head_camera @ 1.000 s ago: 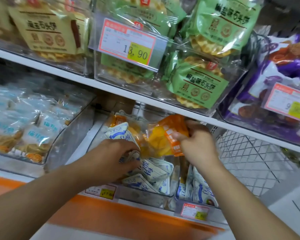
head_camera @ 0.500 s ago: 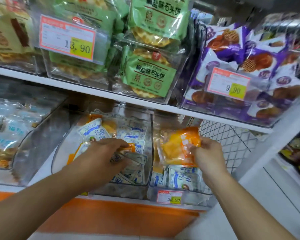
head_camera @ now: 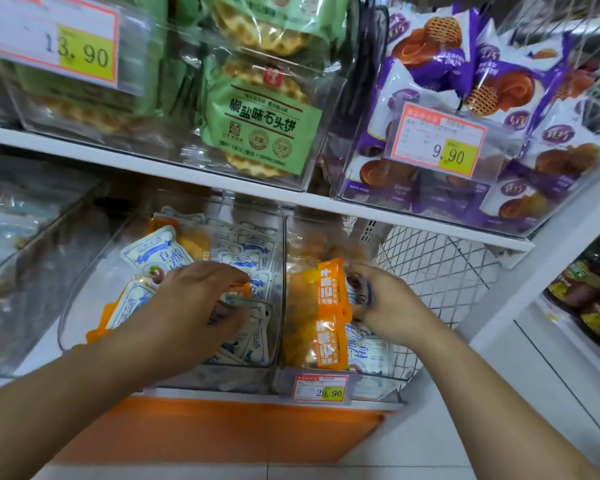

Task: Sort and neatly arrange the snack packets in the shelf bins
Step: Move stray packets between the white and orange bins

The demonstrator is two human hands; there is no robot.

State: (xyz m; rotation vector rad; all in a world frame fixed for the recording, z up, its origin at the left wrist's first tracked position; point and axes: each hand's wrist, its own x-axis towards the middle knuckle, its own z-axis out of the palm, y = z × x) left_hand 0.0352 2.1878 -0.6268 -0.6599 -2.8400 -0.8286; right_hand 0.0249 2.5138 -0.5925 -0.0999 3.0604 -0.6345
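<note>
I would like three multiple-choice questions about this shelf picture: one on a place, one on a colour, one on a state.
1. Where is the orange packet by the right hand?
A. right lower bin
B. upper shelf
C. floor

2. What colour are the packets behind the 9.90 price tag?
A. green
B. purple
C. black

3. What is the left hand doing?
A. hanging idle
B. gripping packets in the left lower bin
C. holding a price tag

Key: 1 A, it stands above the 29.90 tag; 2 B, purple packets; 3 B, fingers curl around packets.
</note>
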